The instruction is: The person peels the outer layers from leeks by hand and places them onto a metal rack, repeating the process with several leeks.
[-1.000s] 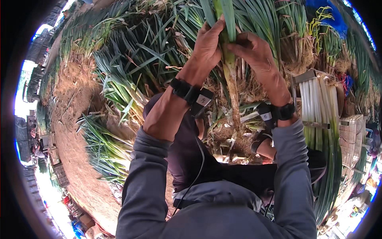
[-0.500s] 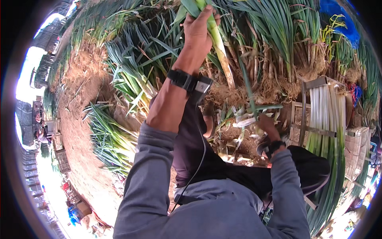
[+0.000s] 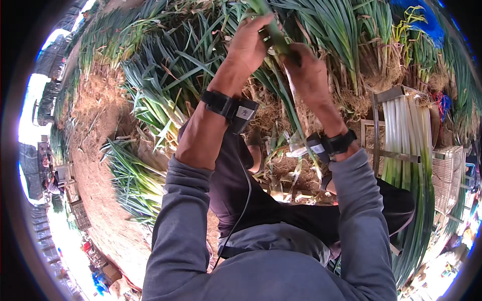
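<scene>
Near the top of the view my left hand is wrapped round a leek, whose green part slants between my two hands. My right hand is raised beside it, its curled fingers on the lower visible part of that leek; motion blurs them a little. A long, narrow green leaf hangs down from near my hands toward the ground; where its upper end is attached is hidden. Below lie peeled leaves and pale scraps between my legs.
Unpeeled leeks with roots stand heaped ahead, with more leeks on the soil at left. At right, cleaned white-stemmed leeks lie in a metal-framed rack next to a pale plastic crate. A cable runs from my left wrist.
My right hand has risen from the scraps near my knee to the leek beside my left hand. The leek's pale root end, visible before, is now out of sight.
</scene>
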### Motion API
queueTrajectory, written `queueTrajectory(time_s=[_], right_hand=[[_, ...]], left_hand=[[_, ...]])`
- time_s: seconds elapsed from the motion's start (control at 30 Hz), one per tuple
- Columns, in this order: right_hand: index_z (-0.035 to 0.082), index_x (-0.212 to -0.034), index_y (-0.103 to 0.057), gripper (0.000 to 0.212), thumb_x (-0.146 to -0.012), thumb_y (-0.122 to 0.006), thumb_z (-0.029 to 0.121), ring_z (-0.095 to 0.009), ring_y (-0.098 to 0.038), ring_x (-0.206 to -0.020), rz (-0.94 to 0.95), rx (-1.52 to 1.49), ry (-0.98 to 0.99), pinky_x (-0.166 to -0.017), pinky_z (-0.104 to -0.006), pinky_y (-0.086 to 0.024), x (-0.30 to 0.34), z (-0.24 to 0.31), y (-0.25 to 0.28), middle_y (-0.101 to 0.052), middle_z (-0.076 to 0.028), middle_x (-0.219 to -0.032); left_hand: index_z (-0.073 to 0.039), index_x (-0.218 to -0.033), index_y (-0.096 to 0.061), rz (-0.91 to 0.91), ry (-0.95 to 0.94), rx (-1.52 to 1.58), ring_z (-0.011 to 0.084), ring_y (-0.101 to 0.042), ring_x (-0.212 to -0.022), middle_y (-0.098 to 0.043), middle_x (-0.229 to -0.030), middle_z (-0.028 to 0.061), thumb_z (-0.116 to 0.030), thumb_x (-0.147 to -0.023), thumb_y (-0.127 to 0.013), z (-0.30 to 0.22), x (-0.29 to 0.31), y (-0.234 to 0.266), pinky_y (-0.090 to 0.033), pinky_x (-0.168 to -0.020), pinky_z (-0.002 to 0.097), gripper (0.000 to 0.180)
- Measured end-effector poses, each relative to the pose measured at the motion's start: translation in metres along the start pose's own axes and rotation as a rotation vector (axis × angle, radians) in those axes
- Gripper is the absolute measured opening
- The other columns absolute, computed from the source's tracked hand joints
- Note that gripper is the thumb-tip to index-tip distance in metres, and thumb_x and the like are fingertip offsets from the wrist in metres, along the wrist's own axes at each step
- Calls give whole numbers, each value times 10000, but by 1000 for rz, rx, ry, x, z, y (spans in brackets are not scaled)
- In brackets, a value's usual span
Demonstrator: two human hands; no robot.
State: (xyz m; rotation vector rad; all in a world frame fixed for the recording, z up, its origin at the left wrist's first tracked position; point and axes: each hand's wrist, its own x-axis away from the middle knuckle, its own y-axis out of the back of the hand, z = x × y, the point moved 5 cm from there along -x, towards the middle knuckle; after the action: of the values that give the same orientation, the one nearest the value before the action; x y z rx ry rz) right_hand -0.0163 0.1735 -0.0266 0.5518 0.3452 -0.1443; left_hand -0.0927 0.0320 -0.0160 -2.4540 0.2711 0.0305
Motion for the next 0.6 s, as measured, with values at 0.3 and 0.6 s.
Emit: queueTrajectory(time_s=[0.3, 0.6], right_hand=[[-49, -1138, -641, 312, -923, -668, 175, -116, -632, -782, 201, -416, -203, -680, -228, -487, -1, 19, 18, -689, -120, -884], [-57, -1157, -614, 293, -956, -605, 156, -118, -648, -665, 246, -478, -241, -545, -245, -514, 21, 5, 27, -685, -105, -837]], left_hand=[[-91, -1158, -594, 114, -52, 103, 218, -637, -988, -655, -1044, 60, -176, -958, -642, 0, 10, 12, -530, -871, 450, 222], [-25, -1262, -508, 207, 74, 206, 293, -635, -1014, -615, -1128, 146, -161, -961, -636, 6, 13, -24, -561, -873, 431, 354]])
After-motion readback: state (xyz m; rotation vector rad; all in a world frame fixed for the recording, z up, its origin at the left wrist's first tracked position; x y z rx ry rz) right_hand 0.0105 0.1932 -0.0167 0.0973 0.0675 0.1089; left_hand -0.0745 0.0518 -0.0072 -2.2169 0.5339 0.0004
